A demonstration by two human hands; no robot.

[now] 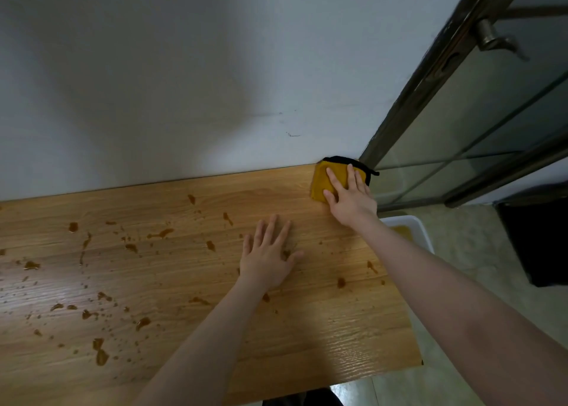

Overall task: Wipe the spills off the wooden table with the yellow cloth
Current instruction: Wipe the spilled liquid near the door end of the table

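A folded yellow cloth [321, 180] with a black edge lies at the far right corner of the wooden table [338, 328], against the wall. My right hand [350, 196] rests flat on the cloth with straight, spread fingers. My left hand [269, 253] lies flat on the tabletop near the middle, fingers spread, holding nothing. Brown spills [159, 233] dot the table, most of them on the left half, with a few drops [341, 282] near the right edge.
A white wall [184, 82] runs along the table's far edge. A glass door with a dark metal frame [430, 76] stands at the right. A white tub [412, 224] sits on the floor beside the table's right edge, and a black object [541, 239] lies further right.
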